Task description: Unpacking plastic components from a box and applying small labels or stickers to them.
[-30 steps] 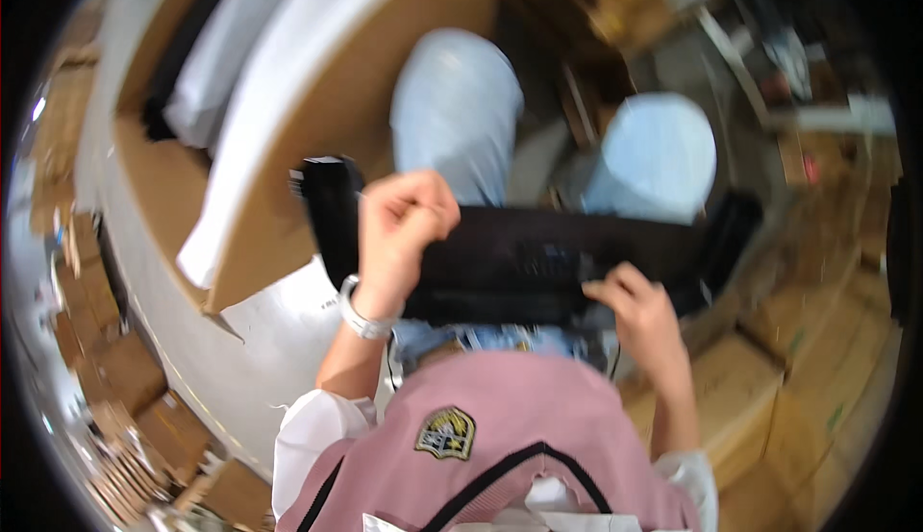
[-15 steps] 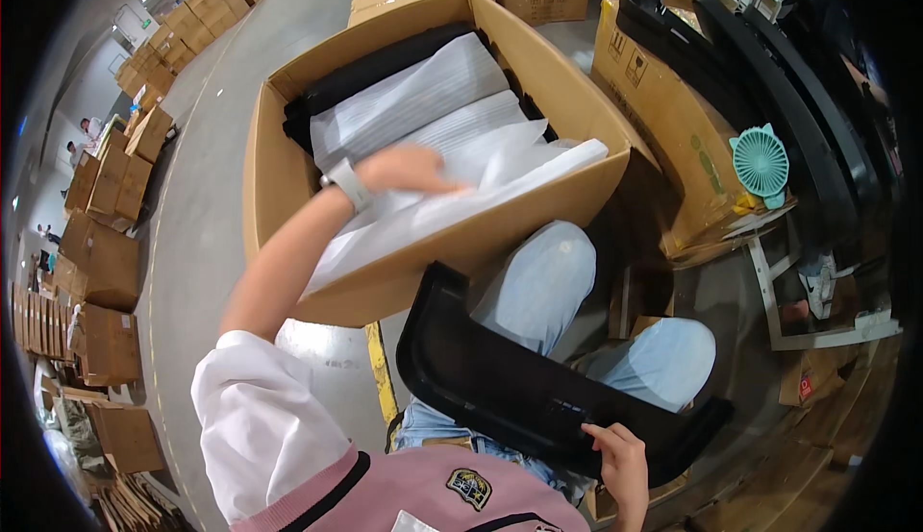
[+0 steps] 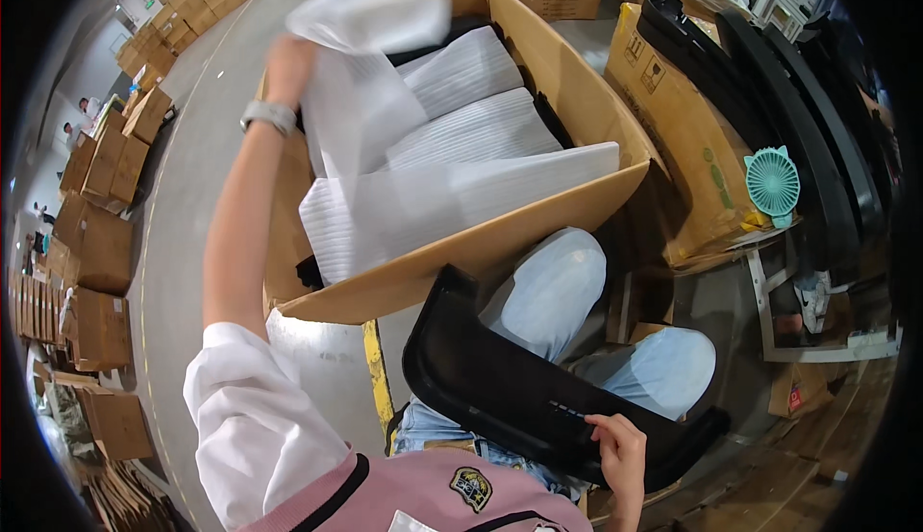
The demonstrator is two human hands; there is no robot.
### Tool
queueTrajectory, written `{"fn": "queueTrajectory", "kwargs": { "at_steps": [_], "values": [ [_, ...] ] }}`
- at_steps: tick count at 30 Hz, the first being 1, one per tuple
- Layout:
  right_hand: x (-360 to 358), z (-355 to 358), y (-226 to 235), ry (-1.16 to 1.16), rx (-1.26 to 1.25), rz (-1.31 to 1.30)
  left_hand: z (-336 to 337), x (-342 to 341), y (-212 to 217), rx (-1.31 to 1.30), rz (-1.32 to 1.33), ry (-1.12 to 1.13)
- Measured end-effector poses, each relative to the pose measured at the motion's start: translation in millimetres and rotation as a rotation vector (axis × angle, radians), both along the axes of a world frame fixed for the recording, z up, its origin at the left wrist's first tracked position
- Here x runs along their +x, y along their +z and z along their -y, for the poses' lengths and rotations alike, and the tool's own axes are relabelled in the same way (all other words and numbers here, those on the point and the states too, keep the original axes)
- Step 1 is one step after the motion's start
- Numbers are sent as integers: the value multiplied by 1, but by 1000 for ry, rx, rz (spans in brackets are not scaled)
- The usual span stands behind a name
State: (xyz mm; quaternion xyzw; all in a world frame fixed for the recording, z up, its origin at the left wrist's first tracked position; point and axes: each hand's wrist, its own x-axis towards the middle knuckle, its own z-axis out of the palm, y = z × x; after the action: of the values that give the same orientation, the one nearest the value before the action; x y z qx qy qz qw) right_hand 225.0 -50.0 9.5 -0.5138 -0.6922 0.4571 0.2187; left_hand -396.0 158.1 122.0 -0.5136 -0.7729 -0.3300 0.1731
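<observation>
My left hand (image 3: 291,69) is raised over the far left side of an open cardboard box (image 3: 452,261), closed on a thin white foam sheet (image 3: 370,8). The sheet is lifted and blurred at the top, and its lower part hangs into the box. Inside lie pieces wrapped in ribbed white foam (image 3: 471,133). Across my lap rests a long black plastic part (image 3: 519,378) with upturned ends. My right hand (image 3: 620,450) lies against its face with curled fingers, the fingertips beside a small printed mark. Whether they pinch anything is hidden.
To the right stands a worn carton (image 3: 678,119) with long black curved parts (image 3: 788,99) beside it. A turquoise fan-shaped item (image 3: 772,186) hangs near its corner. Below is a white metal frame (image 3: 769,311). Stacked cartons (image 3: 101,248) line the left, beyond a grey floor.
My left hand has moved up and left from inside the box, lifting the foam sheet and uncovering wrapped pieces. My right hand stays on the black part, its fingers more curled.
</observation>
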Motion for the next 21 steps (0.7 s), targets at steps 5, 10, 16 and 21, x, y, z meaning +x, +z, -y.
{"fn": "queueTrajectory", "kwargs": {
  "at_steps": [5, 10, 16, 21],
  "values": [
    [-8, 2, -5, 44, -31, 1, 22, 15, -7, -476, -209, 143],
    [-6, 2, -8, 51, -28, 34, 52, 150, -27, -439, 183, -479],
    [-11, 0, -9, 72, 14, -24, 81, 226, -60, -943, 355, -919],
    [-7, 9, -16, 15, -69, -23, 88, 223, -75, -609, 214, -1036]
  ]
}}
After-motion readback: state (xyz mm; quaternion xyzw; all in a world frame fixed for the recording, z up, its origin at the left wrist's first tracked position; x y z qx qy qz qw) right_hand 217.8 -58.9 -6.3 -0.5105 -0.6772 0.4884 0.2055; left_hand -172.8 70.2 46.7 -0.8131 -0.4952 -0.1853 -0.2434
